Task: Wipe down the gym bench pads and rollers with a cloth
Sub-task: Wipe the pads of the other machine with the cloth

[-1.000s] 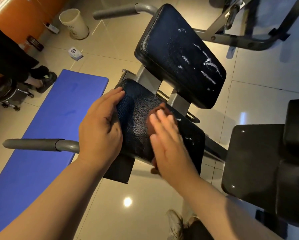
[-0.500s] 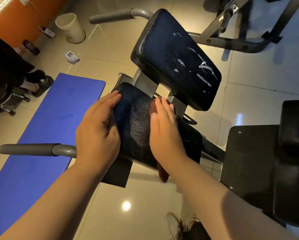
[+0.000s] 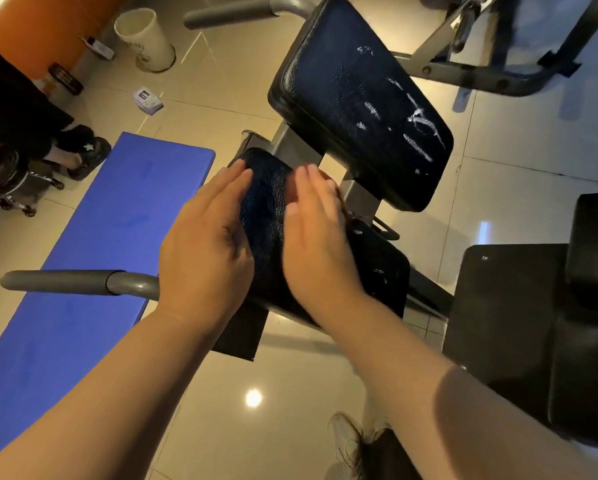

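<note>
Above tiled floor [image 3: 519, 209], right hand [image 3: 320, 244] mostly hides cloth [image 3: 335, 189]

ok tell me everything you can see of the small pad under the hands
The small pad is a dark, near-black cushion with rounded corners and a crackled, glossy leather-like cover. It sits tilted on a grey metal frame, near the larger scuffed pad. The left hand lies flat on its left edge; the right hand presses a brownish cloth onto it.
</note>
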The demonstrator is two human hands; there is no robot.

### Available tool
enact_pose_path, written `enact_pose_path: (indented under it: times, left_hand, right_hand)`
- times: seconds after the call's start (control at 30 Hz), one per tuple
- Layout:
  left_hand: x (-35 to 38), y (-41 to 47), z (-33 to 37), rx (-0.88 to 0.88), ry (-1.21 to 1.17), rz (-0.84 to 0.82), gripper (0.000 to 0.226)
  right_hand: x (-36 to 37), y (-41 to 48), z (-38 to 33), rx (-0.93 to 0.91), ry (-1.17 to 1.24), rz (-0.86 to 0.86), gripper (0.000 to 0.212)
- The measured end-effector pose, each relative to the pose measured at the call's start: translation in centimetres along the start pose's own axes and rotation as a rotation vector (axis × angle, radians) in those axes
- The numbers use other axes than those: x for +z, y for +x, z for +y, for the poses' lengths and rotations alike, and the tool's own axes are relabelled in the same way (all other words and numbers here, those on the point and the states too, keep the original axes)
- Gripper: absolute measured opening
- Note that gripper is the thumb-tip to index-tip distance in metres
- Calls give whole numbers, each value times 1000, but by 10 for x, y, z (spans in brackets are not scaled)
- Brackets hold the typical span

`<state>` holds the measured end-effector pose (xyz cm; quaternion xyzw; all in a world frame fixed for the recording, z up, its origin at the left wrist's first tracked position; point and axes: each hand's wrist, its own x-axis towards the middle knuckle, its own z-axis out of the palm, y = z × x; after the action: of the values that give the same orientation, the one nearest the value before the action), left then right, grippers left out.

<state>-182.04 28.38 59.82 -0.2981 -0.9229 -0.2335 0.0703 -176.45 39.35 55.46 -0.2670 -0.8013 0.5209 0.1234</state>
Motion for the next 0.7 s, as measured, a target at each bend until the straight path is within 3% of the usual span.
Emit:
enact_pose_path:
  times: [0.13,0.23,0.33,0.4,0.53,0.6,0.7]
  left_hand:
    - [0,0,1,-9,-2,-11,56]
    - [0,-1,1,-4,1,5,55]
    - [1,-2,3,-15,11,1,53]
    - [1,-2,5,-21,32,-5,54]
    - [2,-2,2,9,35,0,53]
    - [3,-3,3,16,28,23,53]
    - [8,-7,9,23,43,29,52]
  right_hand:
    - [-11,-48,19,-215,-58,-193,51]
    - [-23,-37,44,-44,-49,-149,49]
    - [-12,-8,24,103,-53,-22,49]
    - [-3,-10,2,14,-34,-17,50]
    - [-16,-53,23,-217,-112,-199,52]
    - [-29,-54,55,-90,-108,-188,51]
    - [-34,-22,69,230,16,-11,49]
